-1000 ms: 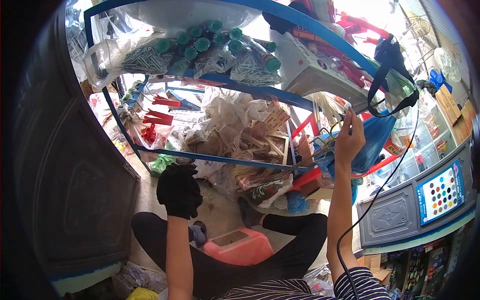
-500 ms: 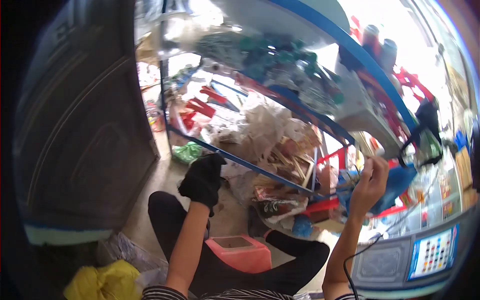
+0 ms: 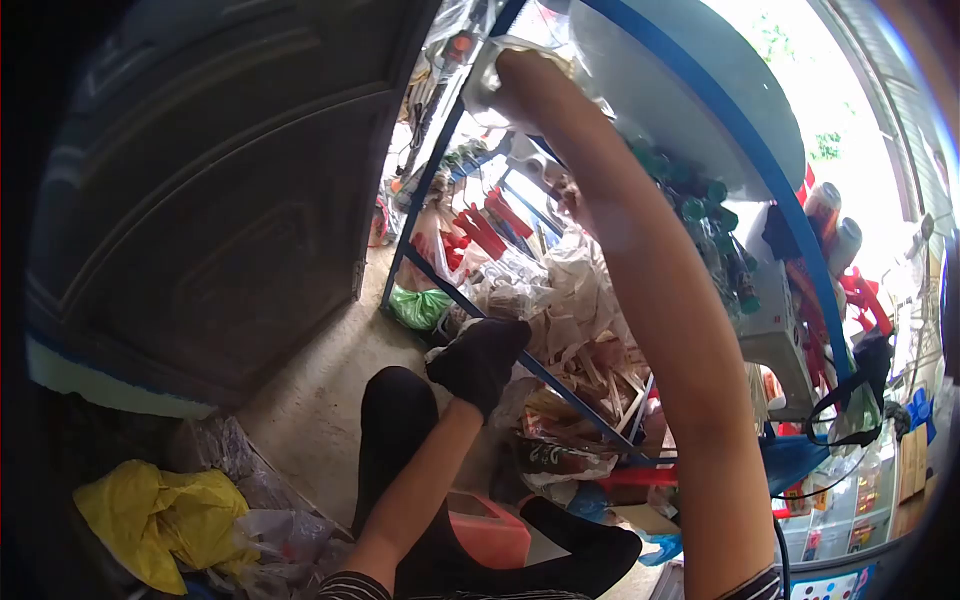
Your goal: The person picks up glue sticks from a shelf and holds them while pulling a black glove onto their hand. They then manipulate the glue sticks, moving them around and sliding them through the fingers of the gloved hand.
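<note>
The person's bare right hand [image 3: 522, 72] is at 12 o'clock, at the end of a long arm that rises from 5 o'clock. It meets clear plastic packaging [image 3: 483, 88] at the upper corner of a blue-framed shelf (the fingers are hidden, so whether they grip anything cannot be told). The left hand [image 3: 480, 362], in a black glove, is just below the centre toward 6 o'clock, near the shelf's lower blue rail [image 3: 575, 402]. Its fingers are too dark to show whether they hold something, and contact with the rail is unclear. A tied green bag [image 3: 420, 307] sits near the centre at 9 o'clock; red handles [image 3: 482, 230] lie near the centre at 12. Green-capped tubes [image 3: 715, 200] are at 2 o'clock, beyond the right forearm. A red plastic box [image 3: 492, 530] is at 6 o'clock between black-clad legs, and crumpled yellow plastic [image 3: 165, 510] is at 8.
</note>
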Tool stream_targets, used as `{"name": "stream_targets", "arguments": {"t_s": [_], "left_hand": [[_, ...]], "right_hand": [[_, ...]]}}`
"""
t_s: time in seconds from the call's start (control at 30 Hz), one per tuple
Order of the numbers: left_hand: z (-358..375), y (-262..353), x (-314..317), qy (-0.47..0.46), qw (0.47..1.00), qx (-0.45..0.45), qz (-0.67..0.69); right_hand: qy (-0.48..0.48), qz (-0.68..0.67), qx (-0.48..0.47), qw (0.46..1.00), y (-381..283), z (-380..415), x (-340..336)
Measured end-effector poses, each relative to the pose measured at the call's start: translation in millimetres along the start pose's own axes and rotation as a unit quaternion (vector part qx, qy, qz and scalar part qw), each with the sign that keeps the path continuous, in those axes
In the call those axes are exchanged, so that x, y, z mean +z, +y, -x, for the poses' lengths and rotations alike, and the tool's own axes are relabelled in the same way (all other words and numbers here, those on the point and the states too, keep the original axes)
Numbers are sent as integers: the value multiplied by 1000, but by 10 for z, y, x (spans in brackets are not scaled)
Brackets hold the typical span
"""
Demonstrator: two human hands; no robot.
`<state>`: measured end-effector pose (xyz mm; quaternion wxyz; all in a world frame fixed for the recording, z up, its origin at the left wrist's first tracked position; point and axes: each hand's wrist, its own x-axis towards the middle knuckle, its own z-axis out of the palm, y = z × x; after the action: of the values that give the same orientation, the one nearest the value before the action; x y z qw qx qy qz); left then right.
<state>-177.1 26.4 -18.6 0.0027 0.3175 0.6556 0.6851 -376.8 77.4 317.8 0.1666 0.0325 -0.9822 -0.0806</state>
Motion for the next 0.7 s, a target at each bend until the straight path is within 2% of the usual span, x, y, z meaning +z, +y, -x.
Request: {"name": "stream_targets", "arguments": {"t_s": [0.07,0.1,0.17,0.27,0.37,0.43,0.47,0.5,0.57,0.63,0.7], "left_hand": [[-117,260,-182,17,980,73,-185],[-145,262,-178,30,988,51,-141],[-103,241,-136,49,997,8,-52],[-64,20,-56,3,995,36,-96],[-148,177,-212,-47,992,-19,-115],[-157,203,-214,11,995,-40,93],[-138,211,-239,22,995,-31,91],[-120,225,-266,33,995,-23,90],[-146,357,-430,14,992,39,-121],[-137,239,-370,57,990,61,-113],[-151,213,-375,65,988,62,-122]], "right_hand": [[-57,72,82,992,121,-212,11],[-94,108,111,984,175,-310,47],[-95,96,132,982,259,-379,118],[-109,49,153,981,359,-391,143],[-147,22,187,971,461,-435,147],[-166,-4,194,967,506,-429,190],[-216,10,192,957,447,-437,176],[-239,55,148,958,465,-453,225],[-277,145,58,948,644,-578,343],[-307,233,-27,922,749,-657,352],[-292,219,12,931,820,-671,306]]}}
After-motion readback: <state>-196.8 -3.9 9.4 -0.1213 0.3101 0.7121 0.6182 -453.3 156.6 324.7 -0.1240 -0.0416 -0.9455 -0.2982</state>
